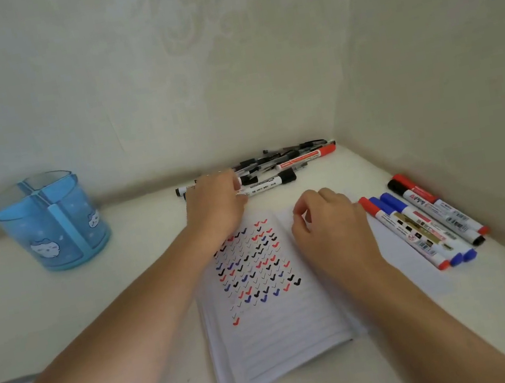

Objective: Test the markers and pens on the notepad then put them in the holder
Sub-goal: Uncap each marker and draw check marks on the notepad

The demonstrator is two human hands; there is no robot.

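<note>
Our left hand [216, 204] touches a white-barrelled, black-capped marker [268, 185], grip unclear to us, while our right hand [328, 228] rests loosely curled, holding nothing, on the lined, tick-filled notepad [279, 331], the translucent blue holder [49, 234] standing well left on the worktop [65, 325].

**One head-worn view, tipped down into the table corner**

I have a single wide-angle feed, worn on the person's head and facing forward and down. It sits close to the work. Both forearms enter from the bottom edge, and the left hand [217, 207] and right hand [332, 231] land near mid-frame. The notepad [279, 331] lies just below centre. The blue holder [51, 226] stands far left and a row of markers [425, 225] lies out to the right. The table [62, 309] fills the lower half and the wall [156, 73] the upper half. The corner where the walls meet is right of centre. The lens bows the line where table meets wall.
</note>
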